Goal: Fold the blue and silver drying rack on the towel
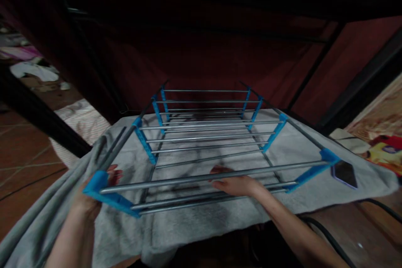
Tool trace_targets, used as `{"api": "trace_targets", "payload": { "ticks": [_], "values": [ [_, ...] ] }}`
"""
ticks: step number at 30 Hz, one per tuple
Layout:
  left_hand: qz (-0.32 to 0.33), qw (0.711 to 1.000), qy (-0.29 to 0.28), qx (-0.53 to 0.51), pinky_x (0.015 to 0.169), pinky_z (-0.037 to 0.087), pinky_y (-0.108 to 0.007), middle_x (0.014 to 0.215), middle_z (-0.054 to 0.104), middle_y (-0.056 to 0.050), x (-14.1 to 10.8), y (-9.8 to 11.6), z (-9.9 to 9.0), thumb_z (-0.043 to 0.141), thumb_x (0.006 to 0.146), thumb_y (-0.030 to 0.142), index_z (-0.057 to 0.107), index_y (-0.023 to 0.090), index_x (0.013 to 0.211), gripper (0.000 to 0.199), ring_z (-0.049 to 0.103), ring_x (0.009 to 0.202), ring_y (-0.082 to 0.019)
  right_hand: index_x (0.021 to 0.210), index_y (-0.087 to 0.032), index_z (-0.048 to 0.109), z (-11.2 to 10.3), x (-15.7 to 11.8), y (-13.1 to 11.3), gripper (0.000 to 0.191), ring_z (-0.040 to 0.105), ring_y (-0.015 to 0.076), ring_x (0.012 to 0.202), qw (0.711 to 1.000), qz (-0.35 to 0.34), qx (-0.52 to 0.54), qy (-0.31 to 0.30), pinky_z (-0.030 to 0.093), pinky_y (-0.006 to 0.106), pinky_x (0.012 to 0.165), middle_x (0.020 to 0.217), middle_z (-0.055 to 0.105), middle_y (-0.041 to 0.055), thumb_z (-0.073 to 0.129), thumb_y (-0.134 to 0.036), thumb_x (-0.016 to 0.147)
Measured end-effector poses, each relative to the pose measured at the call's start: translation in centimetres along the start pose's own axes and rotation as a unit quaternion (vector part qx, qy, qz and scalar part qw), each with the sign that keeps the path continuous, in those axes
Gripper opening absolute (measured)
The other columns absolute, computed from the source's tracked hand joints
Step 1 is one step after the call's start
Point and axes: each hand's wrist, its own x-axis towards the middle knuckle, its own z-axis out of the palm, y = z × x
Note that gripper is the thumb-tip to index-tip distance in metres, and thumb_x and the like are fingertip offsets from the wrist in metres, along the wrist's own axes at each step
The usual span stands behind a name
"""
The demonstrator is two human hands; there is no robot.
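Observation:
A rack of grey metal tubes [194,179] joined by blue plastic brackets [146,141] lies on a grey cloth [125,234]. At its near left corner, my left hand [91,194] is around the blue corner piece [97,182], fingers partly hidden behind it. My right hand [234,184] reaches between the front tubes near the middle, its fingers bent and partly covered by the upper tube. Whether it holds anything is not visible.
On the cloth at the right lies a phone [344,173]. Dark posts [40,109] stand at the left, and a dark red panel [201,58] is behind the rack. A black cable [329,236] runs at the lower right, near a red and yellow packet [386,153].

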Motion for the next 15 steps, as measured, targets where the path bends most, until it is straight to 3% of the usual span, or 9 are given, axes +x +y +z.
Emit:
{"api": "trace_targets", "payload": {
  "ticks": [2,5,11,15],
  "values": [
    [-0.010,0.996,-0.001,-0.084,0.077,0.060,-0.041,0.081,0.071,-0.002,1.0,-0.5,1.1,0.081,0.045,0.060,0.062,0.021,0.098,0.069,0.068,0.081,-0.024,0.108,-0.023,0.066,0.4,1.7,1.0,0.025,0.061,0.0187,0.113,0.999,-0.031,0.005,0.019,0.047,0.031,0.101,0.118,0.065,0.0053,0.047,-0.016,0.093],
    [0.014,0.997,-0.018,-0.069,0.087,0.058,-0.045,0.083,0.071,-0.004,2.5,-1.1,3.1,0.083,0.042,0.056,0.066,0.019,0.095,0.067,0.068,0.090,-0.027,0.120,-0.024,0.061,1.2,4.7,2.4,0.030,0.059,0.0186,0.118,0.997,-0.072,0.016,0.001,0.045,0.032,0.104,0.126,0.062,0.0066,0.045,-0.019,0.096],
    [0.074,0.987,-0.140,-0.005,0.094,0.054,-0.046,0.092,0.074,-0.006,4.9,-2.5,5.3,0.077,0.055,0.045,0.068,0.019,0.100,0.052,0.067,0.093,-0.027,0.134,-0.023,0.054,4.9,11.5,3.7,0.041,0.051,0.0203,0.131,0.997,-0.037,-0.064,-0.005,0.039,0.034,0.111,0.137,0.057,0.0087,0.044,-0.017,0.095],
    [0.100,0.977,-0.186,0.006,0.090,0.054,-0.041,0.091,0.070,-0.004,6.4,-4.6,7.1,0.070,0.062,0.034,0.065,0.020,0.106,0.047,0.066,0.089,-0.023,0.128,-0.020,0.058,7.0,15.9,3.1,0.039,0.058,0.0228,0.116,0.989,-0.020,-0.145,-0.015,0.044,0.036,0.103,0.127,0.062,0.0108,0.045,-0.012,0.092]
  ]
}}
